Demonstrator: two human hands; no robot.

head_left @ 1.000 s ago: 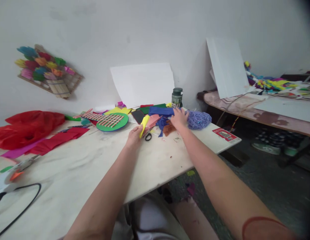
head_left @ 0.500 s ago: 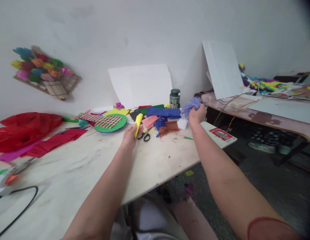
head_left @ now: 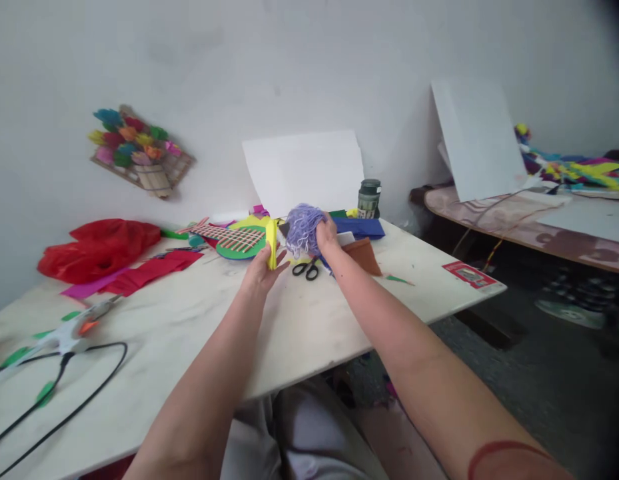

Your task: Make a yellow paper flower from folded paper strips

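My right hand [head_left: 327, 235] is closed around a bundle of lavender yarn [head_left: 303, 230], held over the middle of the table. A strip of folded yellow paper [head_left: 272, 244] is pinched by the thumb of my left hand [head_left: 266, 267], whose other fingers are spread toward the yarn. Just below the yarn lies a pair of black-handled scissors [head_left: 307, 269]. Left of my left hand rests a green round-bodied paper instrument [head_left: 239, 243] with pink-and-white strips crossing it. Brown paper [head_left: 363, 257] and folded blue paper [head_left: 362, 229] lie beyond my right wrist.
A glue gun [head_left: 72, 333] with a black cord lies at the left. Red sheets [head_left: 102, 253] are heaped behind it. A dark green jar [head_left: 369, 198] and a white board [head_left: 304, 173] stand at the back. The table's front edge [head_left: 334, 363] runs below my arms.
My right hand has carried the yarn leftward from the table's right side to near my left hand. The left hand's fingers have spread, still with the yellow paper. The view has turned left.
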